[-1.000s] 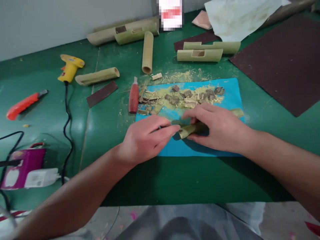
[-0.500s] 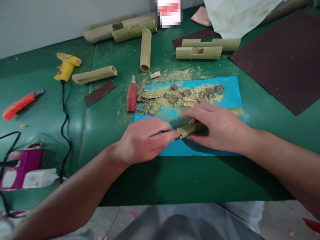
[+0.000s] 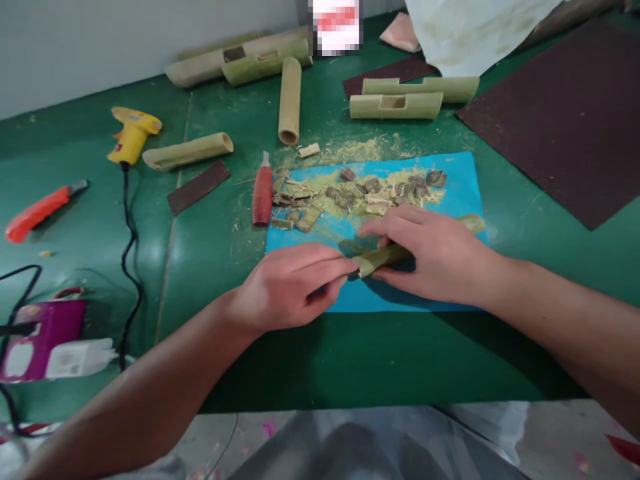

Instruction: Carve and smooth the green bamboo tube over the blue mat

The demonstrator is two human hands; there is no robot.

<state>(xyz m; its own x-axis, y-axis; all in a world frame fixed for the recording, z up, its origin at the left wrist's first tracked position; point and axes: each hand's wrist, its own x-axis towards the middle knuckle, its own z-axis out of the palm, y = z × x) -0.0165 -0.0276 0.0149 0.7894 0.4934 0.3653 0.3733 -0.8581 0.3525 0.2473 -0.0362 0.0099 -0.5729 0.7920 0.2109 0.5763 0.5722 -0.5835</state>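
My right hand [image 3: 435, 250] is wrapped over a green bamboo tube [image 3: 379, 259] lying on a blue mat [image 3: 400, 300]; the tube's far end shows beyond the knuckles. At the tube's left opening, my left hand [image 3: 295, 287] has its fingers pinched together on a small dark piece, too hidden to make out. Behind both hands, bamboo shavings and dark scraps [image 3: 345, 197] are spread over the mat. A red-handled chisel [image 3: 263, 193] lies at the mat's left edge.
Cut bamboo tubes [image 3: 395, 107] lie at the back, with dark sheets [image 3: 560, 120] to the right. On the left are a yellow glue gun [image 3: 133, 133] with a black cord, an orange-handled knife [image 3: 40, 213], a bamboo tube [image 3: 190, 152] and a purple box [image 3: 55, 333].
My left hand's fingers have shifted slightly at the tube's opening, and the thumb has moved lower. My right hand keeps its hold on the tube.
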